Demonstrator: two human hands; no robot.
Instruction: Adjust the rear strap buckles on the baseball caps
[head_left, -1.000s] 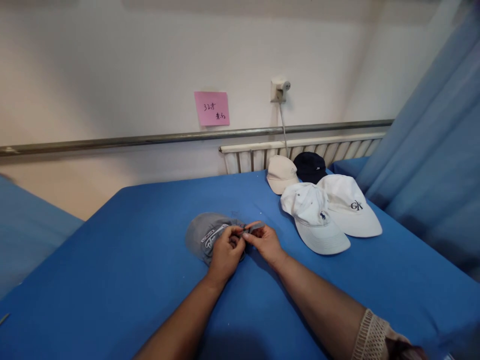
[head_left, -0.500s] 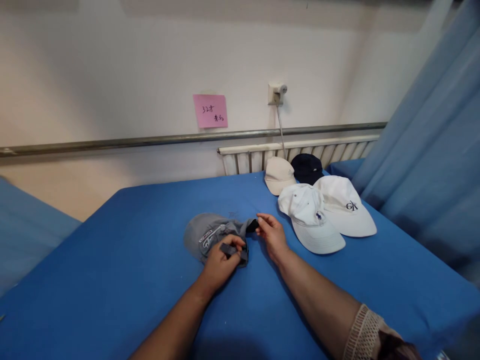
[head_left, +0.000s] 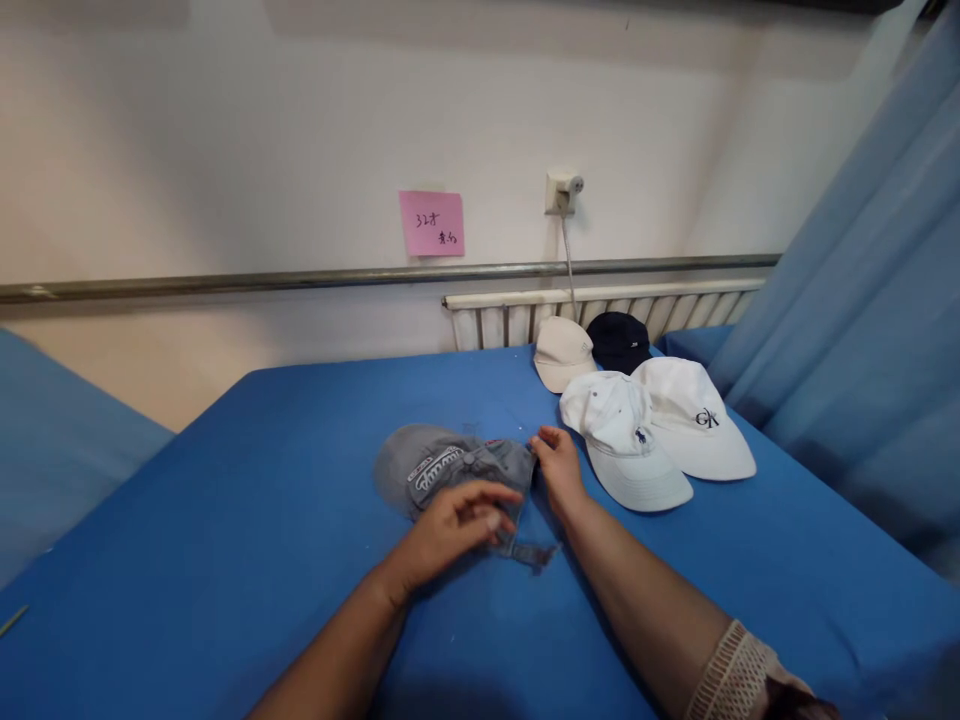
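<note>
Near the middle of the blue cover (head_left: pixel 270 500), a grey cap (head_left: pixel 480 461) lay with its brim (head_left: pixel 395 464) toward nine o'clock and pale lettering on its front. At the cap's six o'clock, the left hand (head_left: pixel 463 520) hung over the near side, its fingers loosely bent and its thumb set apart from them, with nothing to be seen in its grasp. Between four and five o'clock, a strap (head_left: pixel 531 553) stuck out from the back of the cap onto the cover, its end blurred.

The right hand (head_left: pixel 558 465) was at three o'clock, fingertips drawn in close at the cap's rear edge; whether they pinched the cloth could not be told. A light openwork sleeve (head_left: pixel 731 672) ended partway along that arm.

Farther out at three o'clock, beyond the right hand, sat a white cap with a small dark emblem (head_left: pixel 619 425), and against its far side a white cap with dark letters (head_left: pixel 686 415). A beige cap (head_left: pixel 561 352) stood between one and two o'clock, just beside a navy cap (head_left: pixel 618 340) at two. Toward twelve o'clock, a pink note (head_left: pixel 432 224) with handwriting was fixed on the wall (head_left: pixel 300 150), above a metal rail (head_left: pixel 315 280).
</note>
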